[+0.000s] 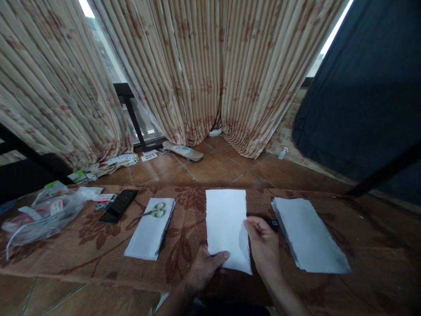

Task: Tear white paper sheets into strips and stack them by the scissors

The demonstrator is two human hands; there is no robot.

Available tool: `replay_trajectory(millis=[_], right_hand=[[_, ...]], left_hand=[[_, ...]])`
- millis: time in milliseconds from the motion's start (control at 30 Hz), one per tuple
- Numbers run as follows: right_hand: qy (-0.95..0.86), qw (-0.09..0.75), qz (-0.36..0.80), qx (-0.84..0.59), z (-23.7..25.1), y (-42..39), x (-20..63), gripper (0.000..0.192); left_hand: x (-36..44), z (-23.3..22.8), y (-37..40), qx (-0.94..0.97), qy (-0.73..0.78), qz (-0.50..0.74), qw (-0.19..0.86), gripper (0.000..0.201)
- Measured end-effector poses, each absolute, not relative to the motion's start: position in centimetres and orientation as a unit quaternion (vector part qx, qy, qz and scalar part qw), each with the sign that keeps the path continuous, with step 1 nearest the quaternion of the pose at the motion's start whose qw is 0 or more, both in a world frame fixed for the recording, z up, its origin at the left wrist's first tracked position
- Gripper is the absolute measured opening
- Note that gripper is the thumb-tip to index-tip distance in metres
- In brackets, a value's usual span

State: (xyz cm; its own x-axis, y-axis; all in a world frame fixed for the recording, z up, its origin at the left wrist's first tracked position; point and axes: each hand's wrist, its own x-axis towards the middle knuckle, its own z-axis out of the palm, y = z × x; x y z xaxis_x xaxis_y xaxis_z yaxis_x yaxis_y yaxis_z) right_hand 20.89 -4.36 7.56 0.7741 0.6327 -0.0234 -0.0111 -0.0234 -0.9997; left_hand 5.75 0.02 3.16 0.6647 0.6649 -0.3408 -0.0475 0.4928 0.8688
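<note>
A white sheet of paper (226,224) with rough, torn-looking side edges is held up in front of me. My left hand (205,265) grips its lower left corner, thumb lying across the front. On the right edge, my right hand (263,239) pinches the sheet between thumb and fingers. To the right lies a stack of white paper (311,237) with uneven edges. A narrower paper stack (144,241) rests on the left, and scissors (156,211) with green-and-white handles lie on top of it. A small black object (272,223) shows partly behind my right hand.
The brown patterned cloth (98,250) covers the surface before me. At left are a black phone (118,206), a small box (104,198) and a clear plastic bag (49,215). Beyond, a skateboard (184,151) and a small bottle (283,152) are on the tiled floor, near striped curtains (197,66).
</note>
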Motion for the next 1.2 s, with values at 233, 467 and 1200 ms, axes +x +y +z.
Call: replay_trajectory(millis=[233,467,1200], right_hand=[[-0.192,0.676,0.249,-0.667,7.1,-4.2,20.9,0.039],[-0.195,0.673,0.248,-0.669,5.8,-3.9,21.1,0.042],[-0.293,0.603,0.122,-0.732,3.4,-1.8,29.8,0.038]], left_hand=[[5.7,2.9,-0.1,0.45,0.341,0.221,0.796,0.049],[6.2,3.0,-0.1,0.441,0.319,0.264,0.796,0.044],[10.5,1.3,6.1,0.598,0.515,0.199,0.58,0.012]])
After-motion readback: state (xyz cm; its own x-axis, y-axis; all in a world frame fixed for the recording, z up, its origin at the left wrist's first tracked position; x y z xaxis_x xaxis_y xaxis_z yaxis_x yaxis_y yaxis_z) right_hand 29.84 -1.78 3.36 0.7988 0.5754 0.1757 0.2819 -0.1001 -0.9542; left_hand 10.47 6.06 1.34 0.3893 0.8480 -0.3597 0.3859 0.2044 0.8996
